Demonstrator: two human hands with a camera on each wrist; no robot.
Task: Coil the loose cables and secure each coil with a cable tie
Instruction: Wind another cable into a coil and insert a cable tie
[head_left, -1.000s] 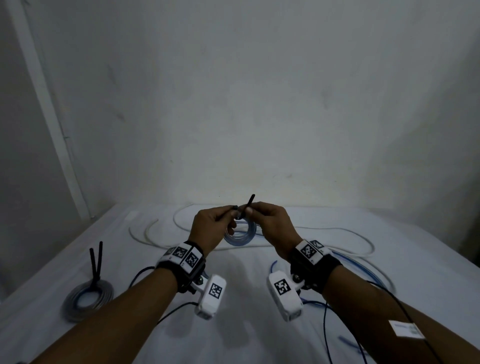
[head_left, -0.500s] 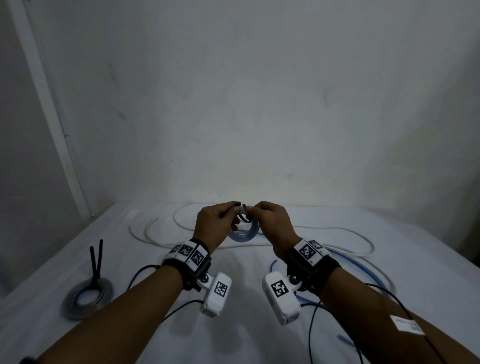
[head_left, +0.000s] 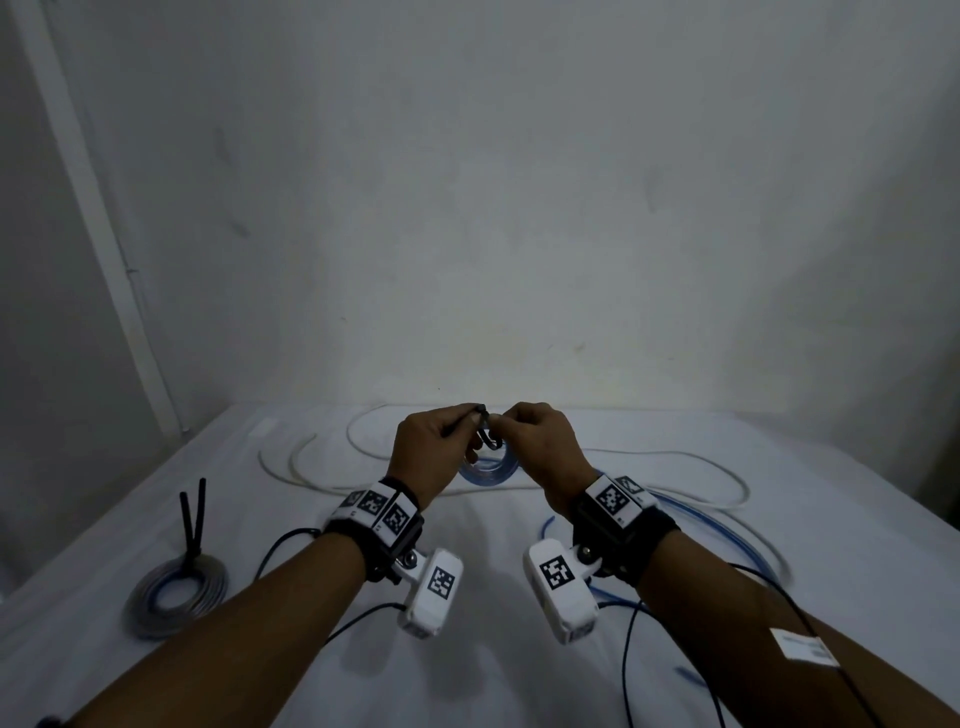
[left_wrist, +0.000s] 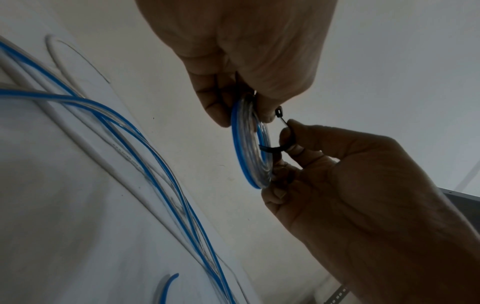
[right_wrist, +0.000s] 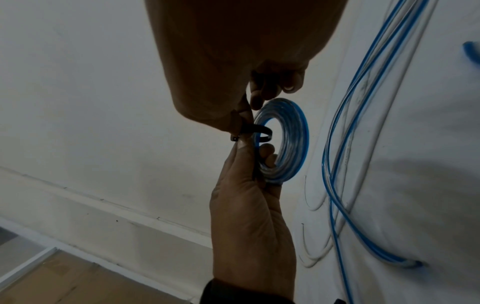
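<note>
Both hands are raised above the surface (head_left: 519, 649), close together, working the same item. The left hand (head_left: 434, 452) has its fingers curled: thumb and forefinger pinch the black cable tie (head_left: 485, 431) near its head end, while the lower fingers hold the rim of the small blue-and-clear coil (head_left: 488, 467). The right hand (head_left: 540, 447) is likewise curled, pinching the coil's rim and the tie's strap between thumb and fingertips. In the right wrist view the cable tie (right_wrist: 257, 133) forms a loose loop passing through the coil's centre opening and round one side of the coil (right_wrist: 285, 144); its head sits at the fingertips. In the left wrist view the tie (left_wrist: 275, 148) crosses the coil's (left_wrist: 249, 148) edge, with its head just beside the other hand's fingers. Whether the strap is locked in the head cannot be told.

On the white surface below and beyond the hands lies a loose white cable (head_left: 322, 467) in wide curves. A loose blue-and-clear cable (head_left: 727, 535) runs along the right side. At the left edge rests a grey coil (head_left: 176, 592), bound by a black tie whose two tails (head_left: 192, 514) stand upright. Behind is a plain pale wall (head_left: 519, 208).
</note>
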